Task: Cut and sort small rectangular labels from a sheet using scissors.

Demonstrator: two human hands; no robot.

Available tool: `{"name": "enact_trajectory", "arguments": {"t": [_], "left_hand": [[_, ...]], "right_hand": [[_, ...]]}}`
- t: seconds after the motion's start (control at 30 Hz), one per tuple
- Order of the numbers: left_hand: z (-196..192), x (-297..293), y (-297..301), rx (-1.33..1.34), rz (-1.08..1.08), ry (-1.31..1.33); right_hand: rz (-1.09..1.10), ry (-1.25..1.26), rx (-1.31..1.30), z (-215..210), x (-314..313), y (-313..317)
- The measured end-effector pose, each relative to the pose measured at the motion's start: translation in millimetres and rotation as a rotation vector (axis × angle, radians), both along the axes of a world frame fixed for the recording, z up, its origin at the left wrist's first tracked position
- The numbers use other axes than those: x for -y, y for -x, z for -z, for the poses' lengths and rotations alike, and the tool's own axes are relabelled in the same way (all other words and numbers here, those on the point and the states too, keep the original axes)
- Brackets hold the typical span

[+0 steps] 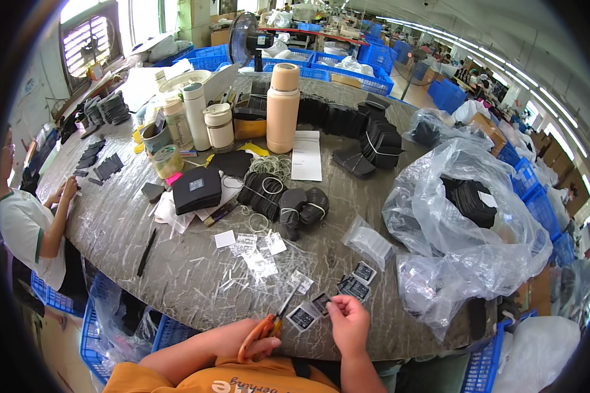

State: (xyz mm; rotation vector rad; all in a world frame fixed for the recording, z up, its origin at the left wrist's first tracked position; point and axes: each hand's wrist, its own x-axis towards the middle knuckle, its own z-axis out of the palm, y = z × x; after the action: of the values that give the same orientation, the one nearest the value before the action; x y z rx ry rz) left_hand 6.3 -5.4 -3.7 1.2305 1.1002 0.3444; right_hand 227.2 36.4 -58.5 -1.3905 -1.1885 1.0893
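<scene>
My left hand (242, 337) is closed round the orange handles of a pair of scissors (258, 337), whose blades point up and away over the table. Between the thumb and fingers of my right hand (349, 326) is pinched a small black label (320, 303) with pale print. Close by, under the scissor tips, lies a black square label with a white border (301, 318). Just beyond my right hand a few more black labels (353, 287) sit in a loose pile. A white printed label strip (301, 281) rests near the blade tips.
White paper snippets (236, 278) litter the grey table (177, 262). Farther off stand a peach thermos (283, 111), bundled black pieces (380, 141) and rubber bands (269, 167). A big clear plastic bag (426, 229) fills the right side. At left, another person (36, 229) handles something small.
</scene>
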Motion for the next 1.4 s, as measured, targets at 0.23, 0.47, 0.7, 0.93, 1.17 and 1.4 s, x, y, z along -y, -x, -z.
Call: {"name": "enact_trajectory", "arguments": {"t": [0.23, 0.47, 0.7, 0.93, 1.17, 1.4], "left_hand": [[-2.6, -2.7, -4.2, -0.061, 0.274, -0.119], [-2.1, -2.8, -3.9, -0.067, 0.292, -0.078], [-0.2, -3.8, -3.9, -0.096, 0.317, -0.137], [-4.2, -3.4, -4.4, -0.084, 0.287, -0.199], [-5.4, -2.5, -4.6, -0.058, 0.262, -0.146], [-6.8, -3.6, -5.0, -0.042, 0.253, -0.116]], "right_hand": [[-0.003, 0.013, -0.286, -9.1, -13.8, -4.9], [-0.084, 0.038, -0.276, -8.3, -16.9, -4.5], [-0.105, 0.059, -0.296, -5.1, -18.8, -7.0], [-0.119, 0.053, -0.278, -10.8, -19.4, -6.9], [-0.121, 0.046, -0.235, -11.3, -19.4, -7.6], [-0.118, 0.045, -0.228, -15.1, -20.0, -8.1]]}}
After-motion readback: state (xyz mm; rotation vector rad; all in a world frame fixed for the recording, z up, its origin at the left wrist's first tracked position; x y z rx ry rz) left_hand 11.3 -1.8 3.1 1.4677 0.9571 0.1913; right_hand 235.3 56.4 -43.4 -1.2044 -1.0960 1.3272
